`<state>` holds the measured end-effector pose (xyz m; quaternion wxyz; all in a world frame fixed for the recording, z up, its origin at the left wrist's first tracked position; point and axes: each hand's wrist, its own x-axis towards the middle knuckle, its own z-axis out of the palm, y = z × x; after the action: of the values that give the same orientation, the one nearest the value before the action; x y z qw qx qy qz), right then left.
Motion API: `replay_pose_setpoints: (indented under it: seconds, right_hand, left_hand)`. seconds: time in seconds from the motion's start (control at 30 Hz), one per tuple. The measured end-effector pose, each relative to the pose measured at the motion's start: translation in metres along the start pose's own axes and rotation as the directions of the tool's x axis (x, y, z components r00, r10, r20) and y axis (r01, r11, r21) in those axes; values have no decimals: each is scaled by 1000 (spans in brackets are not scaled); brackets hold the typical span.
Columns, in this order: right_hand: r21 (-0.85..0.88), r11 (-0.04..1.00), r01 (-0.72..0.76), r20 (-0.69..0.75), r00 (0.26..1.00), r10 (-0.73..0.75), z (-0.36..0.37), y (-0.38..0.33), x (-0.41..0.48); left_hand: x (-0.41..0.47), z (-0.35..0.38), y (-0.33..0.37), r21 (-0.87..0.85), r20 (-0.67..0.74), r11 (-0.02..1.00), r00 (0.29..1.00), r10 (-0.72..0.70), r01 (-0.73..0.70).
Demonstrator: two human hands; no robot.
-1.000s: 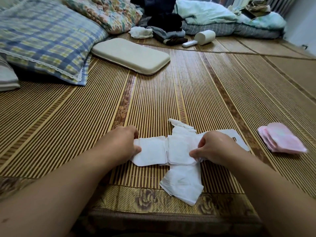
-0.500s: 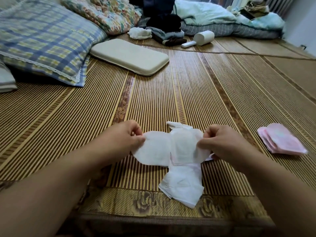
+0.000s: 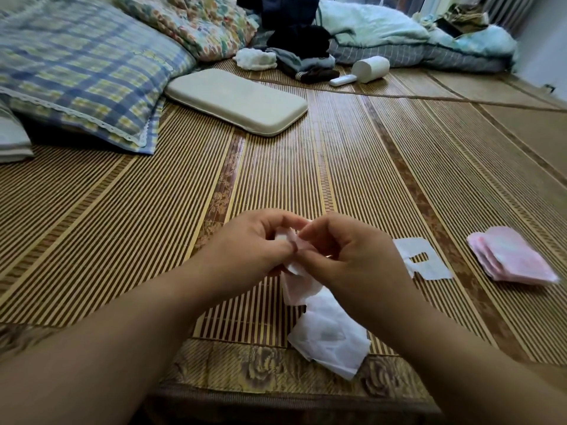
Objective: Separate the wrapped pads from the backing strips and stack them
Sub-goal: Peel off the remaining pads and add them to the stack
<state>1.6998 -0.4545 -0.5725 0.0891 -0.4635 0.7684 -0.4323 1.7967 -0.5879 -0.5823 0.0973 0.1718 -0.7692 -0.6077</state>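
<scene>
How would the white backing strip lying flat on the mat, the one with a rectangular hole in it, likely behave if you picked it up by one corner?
The white backing strip looks thin as paper and lies flat on the mat, so it would probably droop. It is likely very light, easily stirred by a draught. The cut-out leaves narrow bridges, so it may tear if tugged.

Soft, dim daylight enters from the window (image 3: 399, 1) at the far top, shadows stay faint, wide-angle distortion bends the mat (image 3: 122, 225) stripes at the edges, and both forearms blur.
</scene>
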Motion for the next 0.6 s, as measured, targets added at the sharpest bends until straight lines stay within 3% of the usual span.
replay_pose_setpoints:
  seconds: [0.17, 0.37, 0.47, 0.6]
  right_hand:
    - [-65, 998, 13, -120, 993, -20, -1, 0, -2]
    - [-44, 995, 88, -27, 996, -89, -3, -6, -5]
    - [-22, 996, 92, 29, 995, -91, -7, 1, -8]
    - [-22, 1000, 17, 54, 998, -16, -6, 12, -11]
  left_hand:
    - [-3, 0, 2, -2, 23, 999, 999, 40, -40]
    - [-3, 0, 2, 83, -13, 995, 998, 58, -57]
    - [-3, -4, 4, -109, -55, 994, 998, 9, -15]
    - [-2, -7, 10, -444, -21, 895, 998, -51, 36]
